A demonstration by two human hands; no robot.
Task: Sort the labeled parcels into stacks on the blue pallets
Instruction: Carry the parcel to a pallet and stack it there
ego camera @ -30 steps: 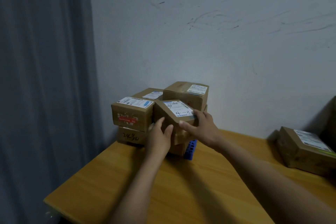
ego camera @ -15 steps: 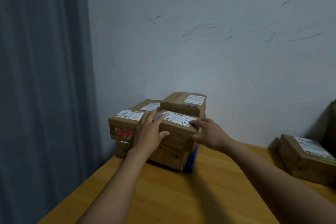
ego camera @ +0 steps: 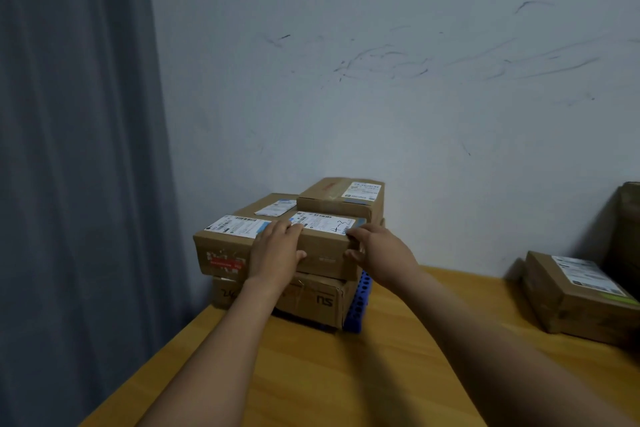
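Gripping the parcel marked 4-3 (ego camera: 325,251) at both ends, the person's hands sit at the front of the stack on the blue pallet (ego camera: 360,303). The left hand (ego camera: 275,253) has its fingers curled over the parcel's top left edge, reaching onto the white label, with the thumb pressed against the front face. The right hand (ego camera: 381,255) clasps the right end, fingers laid on the top right corner and thumb on the front face near the lower edge.

The parcel lies level, label up, on top of a lower parcel (ego camera: 311,302) printed with dark letters that read upside down. Whether its full weight rests there or the hands bear part of it is hard to tell from this angle. Just beside it on the left, touching or nearly so, is a parcel with a red sticker (ego camera: 221,253) on its front and a white label on top. Behind these lies a flat parcel (ego camera: 266,206) with a small label, and to its right a higher parcel (ego camera: 341,196) stands against the wall (ego camera: 415,97).

Only the pallet's right edge shows, under the stack's right corner. The stack occupies the far left corner of the wooden tabletop (ego camera: 329,385), next to a grey curtain (ego camera: 69,166). Well apart, at the right side of the tabletop, a lone labelled parcel (ego camera: 575,295) lies near the wall.
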